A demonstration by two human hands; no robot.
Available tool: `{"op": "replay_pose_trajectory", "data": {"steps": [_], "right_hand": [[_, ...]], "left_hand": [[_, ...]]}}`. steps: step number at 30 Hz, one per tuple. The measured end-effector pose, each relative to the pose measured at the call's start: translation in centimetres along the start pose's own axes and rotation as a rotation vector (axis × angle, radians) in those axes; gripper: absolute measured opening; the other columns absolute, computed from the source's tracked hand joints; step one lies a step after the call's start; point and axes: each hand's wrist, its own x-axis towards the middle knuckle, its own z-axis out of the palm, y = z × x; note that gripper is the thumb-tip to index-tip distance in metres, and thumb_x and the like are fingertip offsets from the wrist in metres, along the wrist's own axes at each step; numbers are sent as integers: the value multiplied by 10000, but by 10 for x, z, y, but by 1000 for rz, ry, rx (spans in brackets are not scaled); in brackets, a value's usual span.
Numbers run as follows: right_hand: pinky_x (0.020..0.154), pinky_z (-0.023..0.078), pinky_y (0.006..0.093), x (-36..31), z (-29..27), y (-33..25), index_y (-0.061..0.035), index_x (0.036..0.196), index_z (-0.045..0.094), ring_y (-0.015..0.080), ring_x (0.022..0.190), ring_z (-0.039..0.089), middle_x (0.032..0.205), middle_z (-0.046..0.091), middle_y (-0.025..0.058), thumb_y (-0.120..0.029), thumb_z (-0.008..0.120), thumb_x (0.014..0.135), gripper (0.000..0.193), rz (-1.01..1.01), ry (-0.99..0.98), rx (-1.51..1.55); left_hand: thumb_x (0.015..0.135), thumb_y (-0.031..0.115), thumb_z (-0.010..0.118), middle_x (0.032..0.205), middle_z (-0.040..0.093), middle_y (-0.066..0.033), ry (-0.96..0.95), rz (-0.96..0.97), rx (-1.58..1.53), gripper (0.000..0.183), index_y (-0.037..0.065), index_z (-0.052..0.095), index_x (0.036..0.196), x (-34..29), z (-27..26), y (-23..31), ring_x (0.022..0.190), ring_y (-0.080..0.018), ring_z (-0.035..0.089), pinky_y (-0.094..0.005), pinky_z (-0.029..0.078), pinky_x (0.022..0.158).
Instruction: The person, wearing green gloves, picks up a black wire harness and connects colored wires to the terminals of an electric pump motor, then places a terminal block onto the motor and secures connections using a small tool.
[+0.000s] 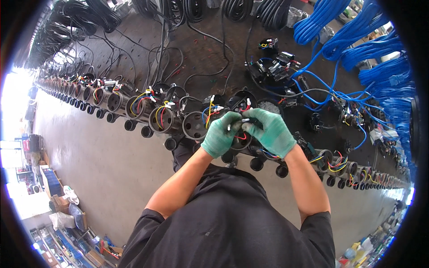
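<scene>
Both my hands wear green-grey work gloves and meet in front of me at the bench edge. My left hand (pixel 221 134) is closed, pinching a wire with a small white connector (pixel 229 127). Beside it my right hand (pixel 271 130) is pinched at another white wire connector (pixel 245 120). The fingertips nearly touch, and thin wires between them are partly hidden by the gloves. A red wire (pixel 241 137) runs below the fingers, over a round black housing (pixel 242 144) mostly covered by my hands. Behind them stands a black cup-shaped part (pixel 243 96).
A long row of round black housings (pixel 195 125) with coloured wires lines the dark bench (pixel 201 49). Black cable coils (pixel 237 10) lie along the far side, blue cable coils (pixel 353 38) at the right. Loose motor-like parts (pixel 281 64) sit behind my right hand.
</scene>
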Motion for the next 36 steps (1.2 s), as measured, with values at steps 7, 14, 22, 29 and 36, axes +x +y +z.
{"op": "replay_pose_trajectory", "data": {"steps": [7,14,22,29,36], "right_hand": [[864,585,371,-70,-92,-7,-36,1303,677,265,972,734,1161,723,167,-87,731,938,373,267,282,-375],[1134,461,505,-134,-86,14,-56,1620,376,456,1350,530,1575,465,228,-336,950,673,1142,538,-240,-952],[950,495,540,-117,-95,-7,-42,1556,490,417,1094,598,1183,624,199,-98,794,679,930,457,-145,-957],[864,547,495,-58,-36,-18,-26,1398,600,411,982,660,1086,648,220,-72,786,686,738,94,-68,-611],[858,553,487,-37,-12,-5,-36,1406,598,413,993,666,1107,653,211,-91,811,680,758,76,-78,-471]], "left_hand": [[1069,78,636,935,697,-35,-40,-46,-116,107,39,643,1168,-3,-7,2,797,-94,645,-256,539,696],[1093,138,614,977,653,-17,-72,-29,-223,128,49,640,1180,-1,-8,-3,823,-89,648,-248,608,647],[1079,175,648,964,654,-31,-80,-45,-207,172,42,636,1188,-3,-10,-1,804,-99,653,-259,600,649],[1077,157,649,965,678,-26,-89,-53,-189,158,42,639,1185,-1,-11,0,815,-93,634,-259,555,737],[1067,91,634,994,678,-32,-61,3,-101,150,29,641,1204,-2,-11,5,913,-105,629,-273,535,830]]}}
